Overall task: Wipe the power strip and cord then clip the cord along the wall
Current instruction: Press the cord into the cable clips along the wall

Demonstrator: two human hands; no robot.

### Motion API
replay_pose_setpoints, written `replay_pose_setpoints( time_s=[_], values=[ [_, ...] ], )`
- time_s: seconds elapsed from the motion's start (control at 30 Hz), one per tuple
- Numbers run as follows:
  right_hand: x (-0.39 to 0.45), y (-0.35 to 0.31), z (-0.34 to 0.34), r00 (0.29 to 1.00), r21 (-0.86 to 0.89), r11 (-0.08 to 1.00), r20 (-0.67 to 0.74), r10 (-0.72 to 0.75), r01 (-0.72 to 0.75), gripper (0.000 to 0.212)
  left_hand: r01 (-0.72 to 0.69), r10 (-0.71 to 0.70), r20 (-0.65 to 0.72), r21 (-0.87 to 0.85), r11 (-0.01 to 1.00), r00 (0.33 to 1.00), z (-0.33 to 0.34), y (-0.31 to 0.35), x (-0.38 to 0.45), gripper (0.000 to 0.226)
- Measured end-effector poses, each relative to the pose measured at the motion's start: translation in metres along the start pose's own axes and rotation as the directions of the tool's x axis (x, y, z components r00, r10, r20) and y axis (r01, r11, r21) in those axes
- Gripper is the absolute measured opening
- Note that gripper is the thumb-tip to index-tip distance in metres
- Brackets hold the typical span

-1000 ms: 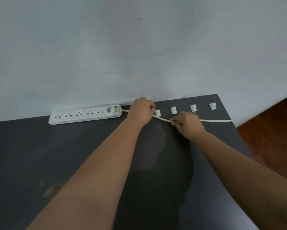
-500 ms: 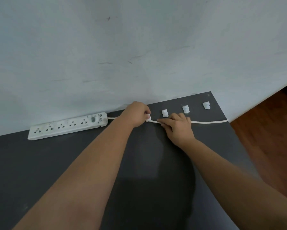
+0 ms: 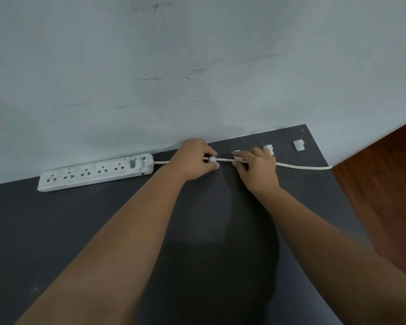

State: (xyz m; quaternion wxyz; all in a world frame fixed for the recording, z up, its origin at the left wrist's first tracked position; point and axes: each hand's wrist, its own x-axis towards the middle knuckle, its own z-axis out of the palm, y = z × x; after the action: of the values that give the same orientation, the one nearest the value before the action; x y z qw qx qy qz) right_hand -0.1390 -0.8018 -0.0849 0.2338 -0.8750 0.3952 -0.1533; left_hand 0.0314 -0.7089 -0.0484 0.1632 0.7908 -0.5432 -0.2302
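A white power strip lies on the dark table against the pale wall. Its white cord runs right to the table's edge. My left hand pinches the cord at the first white clip, which sits around the cord. My right hand grips the cord beside the second clip, partly hidden by its fingers. A third clip shows just above my right hand, and a fourth clip stands alone further right. The cord passes below those two, apart from them.
The dark grey table ends at its right edge near the cord's end. Beyond it lies a brown wooden floor. The scuffed wall rises straight behind the strip and clips.
The cord between my hands has risen level with the first two clips. The first clip now sits around it. Both hands stay at the same spots on the cord.
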Motion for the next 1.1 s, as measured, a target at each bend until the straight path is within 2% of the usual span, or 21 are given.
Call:
replay_pose_setpoints(
  time_s=[0.07,0.13,0.2,0.33,0.47,0.57,0.73,0.93,1.1],
  values=[
    [0.000,0.001,-0.004,1.000,-0.003,1.000,-0.012,0.023,-0.023,0.036,-0.020,0.020,0.013,0.013,1.000,1.000,0.003,0.010,0.004,0.047],
    [-0.002,0.001,-0.012,0.996,-0.038,0.995,-0.010,0.088,-0.088,0.048,-0.056,0.057,0.010,-0.013,0.998,0.998,0.009,0.023,0.010,0.049],
    [-0.005,0.006,-0.021,0.987,-0.079,0.984,0.004,0.159,-0.158,0.052,-0.062,0.061,-0.013,-0.065,0.996,0.998,0.015,0.033,0.016,0.047],
    [-0.011,0.021,-0.029,0.975,-0.113,0.974,0.082,0.206,-0.197,0.031,-0.023,0.020,-0.023,-0.098,0.995,1.000,0.023,0.037,0.026,0.040],
    [-0.010,0.026,-0.026,0.983,-0.057,0.984,0.056,0.173,-0.170,0.021,0.006,-0.009,-0.029,-0.089,0.996,1.000,0.030,0.041,0.033,0.032],
    [-0.006,0.028,-0.024,0.988,-0.027,0.988,0.012,0.152,-0.152,0.020,-0.025,0.024,-0.030,-0.037,0.999,0.999,0.029,0.043,0.036,0.020],
    [0.004,0.024,-0.020,0.990,-0.028,0.990,-0.012,0.140,-0.140,0.023,-0.067,0.067,0.001,0.022,0.998,0.998,0.025,0.043,0.042,0.021],
    [0.008,0.016,-0.010,0.985,-0.110,0.980,-0.063,0.162,-0.168,0.026,-0.075,0.075,-0.042,0.005,0.997,0.996,0.029,0.038,0.040,0.023],
    [0.016,0.010,-0.014,0.985,-0.210,0.963,-0.028,0.170,-0.172,0.026,-0.077,0.076,-0.063,-0.008,0.997,0.995,0.034,0.039,0.040,0.025]
  ],
)
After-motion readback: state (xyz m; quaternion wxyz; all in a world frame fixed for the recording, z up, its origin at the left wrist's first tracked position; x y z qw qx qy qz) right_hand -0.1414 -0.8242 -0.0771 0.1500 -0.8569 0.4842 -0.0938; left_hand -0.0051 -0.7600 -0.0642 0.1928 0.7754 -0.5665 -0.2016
